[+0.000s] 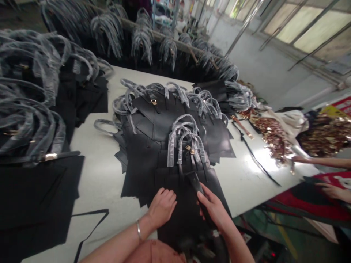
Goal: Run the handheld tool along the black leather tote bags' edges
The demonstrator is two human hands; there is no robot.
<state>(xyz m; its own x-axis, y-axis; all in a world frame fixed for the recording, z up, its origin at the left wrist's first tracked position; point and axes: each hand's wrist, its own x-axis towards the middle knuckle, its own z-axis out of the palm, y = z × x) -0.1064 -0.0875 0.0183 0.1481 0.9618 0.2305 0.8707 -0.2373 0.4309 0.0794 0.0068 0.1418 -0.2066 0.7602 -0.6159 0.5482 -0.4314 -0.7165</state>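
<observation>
A black leather panel (181, 208) lies at the table's near edge, on top of other bag panels. My right hand (211, 204) is closed round a black strap (195, 182), whose upper end rests over the panel's upper part. Below that hand the strap's lower stretch hangs toward my lap, with a small metal piece near it. Curled on the panel's left side is my left hand (163, 206); whatever its fingers hold, if anything, is hidden. Plastic-wrapped handles (188, 138) with gold-coloured hardware (189, 149) stand up just beyond both hands.
More black panels with wrapped handles (175, 106) are heaped behind. Other stacks (41, 190) line the left side. Rows of handles (141, 40) hang on a rail at the back. Brown metallic-tipped straps (271, 135) lie at right, near another person's arm (320, 161).
</observation>
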